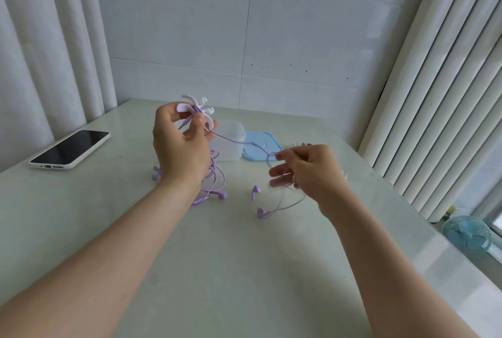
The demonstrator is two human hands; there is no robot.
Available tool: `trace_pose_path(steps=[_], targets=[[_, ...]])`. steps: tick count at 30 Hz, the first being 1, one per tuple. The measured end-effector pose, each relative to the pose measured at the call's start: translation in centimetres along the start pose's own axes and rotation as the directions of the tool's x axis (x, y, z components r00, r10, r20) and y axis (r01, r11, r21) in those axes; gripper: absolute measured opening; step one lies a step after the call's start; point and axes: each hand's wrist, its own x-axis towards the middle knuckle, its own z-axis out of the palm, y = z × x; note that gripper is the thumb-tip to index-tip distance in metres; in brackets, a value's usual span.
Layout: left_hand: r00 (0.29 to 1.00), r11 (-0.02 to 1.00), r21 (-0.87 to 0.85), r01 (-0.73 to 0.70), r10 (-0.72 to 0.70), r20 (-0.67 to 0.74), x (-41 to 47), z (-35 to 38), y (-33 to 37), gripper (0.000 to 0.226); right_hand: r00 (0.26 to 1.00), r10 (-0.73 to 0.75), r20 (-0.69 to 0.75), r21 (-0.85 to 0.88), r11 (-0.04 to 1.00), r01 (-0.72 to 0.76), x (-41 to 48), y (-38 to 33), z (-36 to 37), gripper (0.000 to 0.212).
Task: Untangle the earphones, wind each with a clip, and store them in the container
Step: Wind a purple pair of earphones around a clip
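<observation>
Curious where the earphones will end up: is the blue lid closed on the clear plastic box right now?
No, the flat blue lid lies beside the open clear plastic box, on its right.

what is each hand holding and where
Left hand grips the white clip at its middle; right hand pinches the purple earphone cord partway along.

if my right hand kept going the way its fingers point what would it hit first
Probably the purple cords hanging below the left hand and its clip; the right hand points leftward at them, but depth is unclear.
</observation>
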Motion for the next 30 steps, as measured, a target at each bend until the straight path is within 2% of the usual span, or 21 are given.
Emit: trace_pose_path(steps=[3,4,6,8,10,13,14,15,16,18,20,22,24,27,30], targets=[[0.991,0.982,-0.138,0.133,-0.135,-0.005,0.4,0.1,-0.4,0.013,0.956,0.075,-0.284,0.136,0.990,-0.038,0.7,0.7,-0.7,0.025],[0.981,0.964,-0.187,0.192,-0.194,0.006,0.5,0.1,-0.4,0.015,0.930,0.074,-0.360,0.123,0.992,-0.031,0.7,0.9,-1.0,0.026],[0.972,0.953,-0.193,0.233,-0.233,0.026,0.6,0.0,-0.4,0.017,0.868,-0.030,-0.495,-0.104,0.994,-0.025,0.7,0.8,-1.6,0.034],[0.984,0.980,-0.091,0.174,-0.171,0.049,0.4,0.1,-0.2,0.013,0.802,-0.148,-0.579,-0.360,0.929,-0.089,0.5,0.6,-1.9,0.041],[0.986,0.992,-0.029,0.120,-0.116,0.119,0.0,0.2,0.0,0.013,0.799,-0.177,-0.575,-0.510,0.841,-0.180,0.3,0.3,-1.8,0.037],[0.960,0.991,-0.006,0.134,-0.129,0.248,-1.2,0.7,0.1,0.013,0.851,-0.181,-0.493,-0.699,0.664,-0.264,0.2,0.9,-0.8,0.032],[0.949,0.990,0.002,0.139,-0.134,0.285,-1.5,0.8,0.1,0.014,0.860,-0.207,-0.467,-0.723,0.648,-0.237,0.3,1.2,-0.5,0.030],[0.938,0.990,0.007,0.142,-0.136,0.318,-1.8,1.0,0.1,0.014,0.870,-0.246,-0.428,-0.719,0.675,-0.163,0.3,1.2,-0.4,0.030],[0.929,0.990,0.011,0.142,-0.137,0.345,-2.0,1.1,0.1,0.014,0.879,-0.293,-0.377,-0.675,0.737,-0.044,0.3,1.1,-0.2,0.032],[0.914,0.990,0.023,0.137,-0.136,0.383,-2.2,1.1,0.0,0.014,0.893,-0.342,-0.293,-0.451,0.873,0.186,0.0,0.7,0.5,0.041],[0.904,0.991,0.033,0.132,-0.134,0.407,-2.2,1.1,0.0,0.014,0.936,-0.305,-0.177,-0.171,0.946,0.276,-0.6,0.2,1.6,0.044],[0.903,0.990,0.032,0.138,-0.139,0.406,-2.2,1.1,-0.2,0.011,0.975,-0.221,0.007,0.142,0.966,0.218,-1.1,0.3,2.9,0.047],[0.903,0.989,0.038,0.145,-0.148,0.403,-2.1,1.1,-0.2,0.012,0.972,-0.156,0.178,0.364,0.928,0.082,-1.4,0.3,3.7,0.052],[0.899,0.987,0.044,0.155,-0.159,0.407,-2.0,0.9,-0.2,0.014,0.943,-0.176,0.281,0.388,0.920,0.056,-2.1,0.0,4.0,0.050],[0.908,0.989,0.029,0.145,-0.144,0.394,-2.2,1.0,0.1,0.013,0.946,-0.182,0.267,0.328,0.940,0.088,-2.3,0.0,3.8,0.040]])
